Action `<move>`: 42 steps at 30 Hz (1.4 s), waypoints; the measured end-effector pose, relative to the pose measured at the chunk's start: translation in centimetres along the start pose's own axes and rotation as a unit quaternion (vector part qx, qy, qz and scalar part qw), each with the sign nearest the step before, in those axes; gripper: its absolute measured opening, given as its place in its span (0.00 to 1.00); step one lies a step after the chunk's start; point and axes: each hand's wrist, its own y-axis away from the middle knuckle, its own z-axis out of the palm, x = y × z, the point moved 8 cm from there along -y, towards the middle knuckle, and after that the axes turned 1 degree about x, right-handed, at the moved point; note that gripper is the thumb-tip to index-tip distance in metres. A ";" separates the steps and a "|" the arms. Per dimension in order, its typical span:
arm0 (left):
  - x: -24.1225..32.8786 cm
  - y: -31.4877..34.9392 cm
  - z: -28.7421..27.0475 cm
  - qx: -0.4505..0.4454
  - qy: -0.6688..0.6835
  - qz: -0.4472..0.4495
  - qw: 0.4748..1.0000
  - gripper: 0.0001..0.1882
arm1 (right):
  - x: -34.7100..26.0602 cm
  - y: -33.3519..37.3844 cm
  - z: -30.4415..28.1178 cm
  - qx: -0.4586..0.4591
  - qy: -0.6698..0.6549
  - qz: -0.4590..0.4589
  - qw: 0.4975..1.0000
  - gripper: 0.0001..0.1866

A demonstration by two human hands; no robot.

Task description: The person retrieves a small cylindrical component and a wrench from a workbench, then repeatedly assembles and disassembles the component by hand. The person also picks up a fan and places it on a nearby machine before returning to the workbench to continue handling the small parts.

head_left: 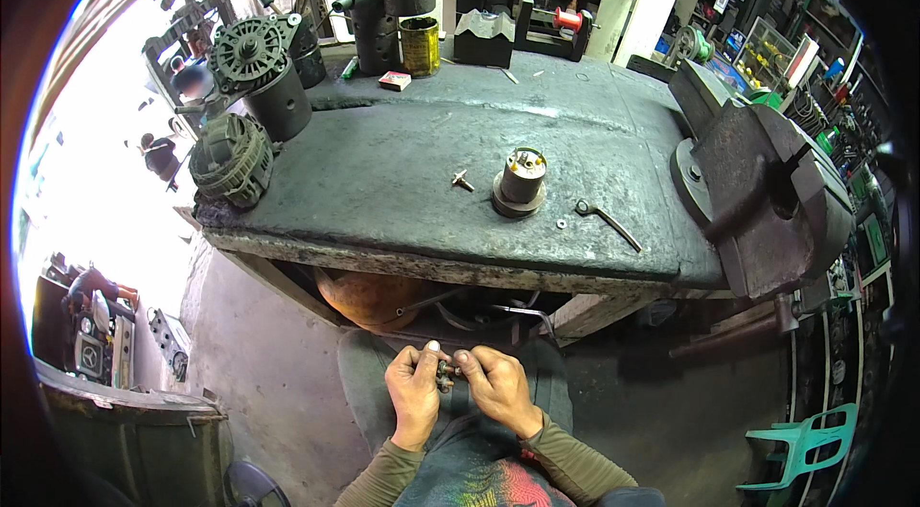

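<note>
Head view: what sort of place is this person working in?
Most likely a small auto-electrical or mechanic's repair workshop. A heavy bench vise sits on a worn, grimy workbench, two alternators stand at its left end, and both hands hold a small metal part.

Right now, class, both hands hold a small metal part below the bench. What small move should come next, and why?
Probably lift the small part to the bench: both the left hand and right hand pinch it low over the lap, away from the cylinder.
</note>
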 end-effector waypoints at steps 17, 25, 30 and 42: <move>-0.7 -0.4 -0.7 0.003 0.003 -0.027 1.000 0.19 | -0.4 1.8 -1.3 -0.010 -0.084 -0.145 0.986 0.20; -1.5 0.2 -1.2 0.014 0.018 -0.056 0.998 0.19 | -0.9 1.6 -1.2 0.014 -0.048 -0.176 0.983 0.15; -1.3 0.3 -0.7 0.001 -0.012 -0.016 1.000 0.18 | -1.8 1.7 0.3 0.041 -0.002 -0.193 0.980 0.11; -1.3 1.2 0.0 -0.006 -0.031 -0.043 0.999 0.18 | -0.5 1.8 0.9 0.006 0.080 -0.158 0.984 0.16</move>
